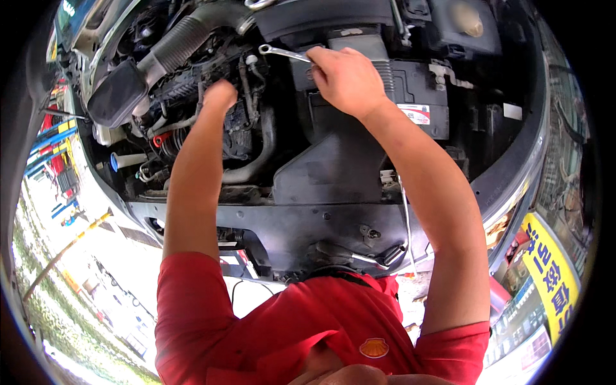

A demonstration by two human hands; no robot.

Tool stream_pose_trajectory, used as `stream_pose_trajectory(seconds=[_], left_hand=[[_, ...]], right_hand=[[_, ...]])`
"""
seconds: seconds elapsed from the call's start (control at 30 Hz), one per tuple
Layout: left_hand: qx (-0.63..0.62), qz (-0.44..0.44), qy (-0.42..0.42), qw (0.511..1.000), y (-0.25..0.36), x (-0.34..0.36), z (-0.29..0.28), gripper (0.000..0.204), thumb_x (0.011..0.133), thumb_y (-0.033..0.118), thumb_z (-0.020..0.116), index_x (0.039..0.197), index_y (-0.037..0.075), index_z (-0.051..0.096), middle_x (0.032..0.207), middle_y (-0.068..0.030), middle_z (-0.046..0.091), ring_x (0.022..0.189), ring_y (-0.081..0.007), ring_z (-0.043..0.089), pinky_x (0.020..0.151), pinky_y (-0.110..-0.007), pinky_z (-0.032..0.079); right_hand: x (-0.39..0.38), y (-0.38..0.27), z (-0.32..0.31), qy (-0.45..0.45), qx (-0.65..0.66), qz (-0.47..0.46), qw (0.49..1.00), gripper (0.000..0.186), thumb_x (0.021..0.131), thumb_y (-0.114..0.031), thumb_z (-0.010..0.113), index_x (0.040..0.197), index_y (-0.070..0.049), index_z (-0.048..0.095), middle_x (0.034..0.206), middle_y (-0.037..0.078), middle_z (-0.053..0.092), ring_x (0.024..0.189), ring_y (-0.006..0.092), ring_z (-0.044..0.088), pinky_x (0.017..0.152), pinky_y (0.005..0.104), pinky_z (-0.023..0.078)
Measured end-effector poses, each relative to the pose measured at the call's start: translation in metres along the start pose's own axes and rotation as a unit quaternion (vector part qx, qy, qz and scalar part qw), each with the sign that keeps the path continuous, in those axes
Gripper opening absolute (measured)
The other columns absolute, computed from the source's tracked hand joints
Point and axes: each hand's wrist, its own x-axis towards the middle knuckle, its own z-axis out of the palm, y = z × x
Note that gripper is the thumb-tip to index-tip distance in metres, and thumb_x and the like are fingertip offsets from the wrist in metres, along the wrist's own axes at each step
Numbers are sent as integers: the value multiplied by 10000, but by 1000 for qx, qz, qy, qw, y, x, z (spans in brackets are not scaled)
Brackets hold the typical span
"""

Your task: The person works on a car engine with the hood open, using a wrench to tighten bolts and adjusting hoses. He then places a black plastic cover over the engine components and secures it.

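My right hand [350, 80] is closed around one end of a metal wrench [282, 52]. The wrench's ring end sticks out to the left, over the engine bay. Under this hand lie a black air box cover [333, 167] and the dark car battery [417, 86]. On the left, my left hand [220, 96] reaches down into the engine [186, 83], beside black hoses and pipes. Its fingers are hidden below the knuckles and slightly blurred, so what they touch does not show.
A ribbed intake hose [186, 42] runs to a black box [117, 95] at the upper left. Across the front lies the black radiator panel [301, 224], with a ratchet [369, 258] on it near my waist. A blue-rimmed filler neck [128, 160] stands at left.
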Motion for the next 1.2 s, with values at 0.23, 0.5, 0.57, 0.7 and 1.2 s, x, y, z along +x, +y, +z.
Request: stream_pose_trajectory(seconds=[0.23, 0.5, 0.57, 0.7, 1.2], left_hand=[[13, -3, -27, 1000, 13, 5, 4, 242, 906, 112, 607, 1051, -5, 762, 1147, -254, 727, 1063, -433, 709, 853, -513, 585], [-68, -71, -59, 993, -3, -11, -11, 316, 948, 255, 648, 1151, 32, 745, 1223, -239, 707, 1169, -386, 676, 946, -476, 559], [-112, -95, -59, 987, -3, -51, -31, 381, 960, 336, 661, 1160, 17, 726, 1193, -240, 713, 1144, -405, 674, 937, -495, 548], [-291, 136, 327, 889, -15, -190, -43, 345, 994, 280, 651, 1192, 0, 688, 1118, -201, 721, 1074, -380, 674, 948, -432, 512], [-299, 63, 280, 910, 63, -383, 84, 563, 864, 407, 707, 1277, 34, 629, 1390, -147, 559, 1427, -395, 389, 1208, -600, 206]], right_hand=[[-2, -1, 0, -4, -1, -3, 1000, 90, 911, -145, 628, 988, -102, 607, 845, 109, 698, 799, 355, 650, 801, 453, 506], [2, -2, 4, 9, 18, -37, 999, 139, 917, -128, 647, 1052, -95, 651, 854, 122, 713, 782, 382, 637, 736, 479, 513], [5, 2, 5, 14, -4, -29, 999, 141, 916, -126, 648, 1053, -90, 651, 858, 127, 712, 778, 384, 636, 741, 476, 513], [0, 1, 4, -1, -30, -21, 999, 133, 916, -132, 646, 1043, -93, 644, 876, 131, 712, 789, 382, 647, 761, 473, 514], [-5, -3, 10, -30, -73, 25, 997, 171, 1013, -146, 596, 1152, -100, 684, 835, 169, 681, 777, 359, 658, 704, 442, 510]])
